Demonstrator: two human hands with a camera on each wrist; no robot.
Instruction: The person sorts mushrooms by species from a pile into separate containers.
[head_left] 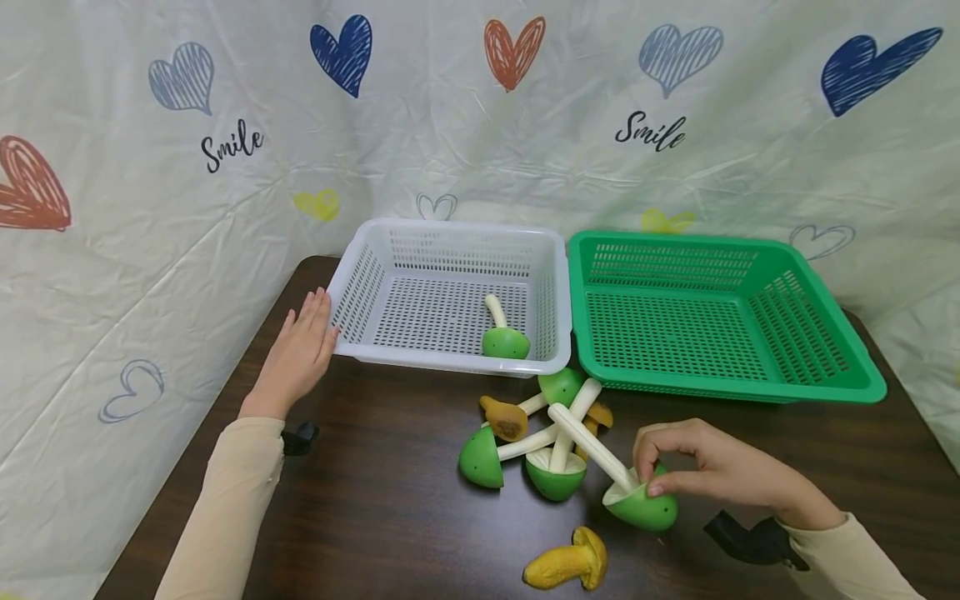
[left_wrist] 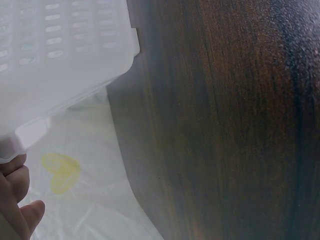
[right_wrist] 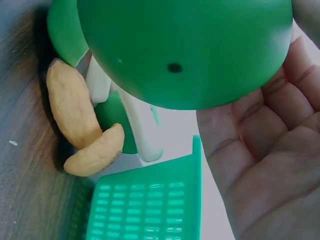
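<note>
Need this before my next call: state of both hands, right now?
Left hand: open, resting against the white basket.
Right hand: holding a green-capped mushroom by its cap.

Your right hand (right_wrist: 272, 145) grips a black-dotted green mushroom cap (right_wrist: 185, 55). Beyond it, you see a tan mushroom (right_wrist: 74, 107) lying on the dark wooden table (right_wrist: 27, 200), beside white stems (right_wrist: 141, 125) and near a slotted green basket (right_wrist: 145, 202).
</note>
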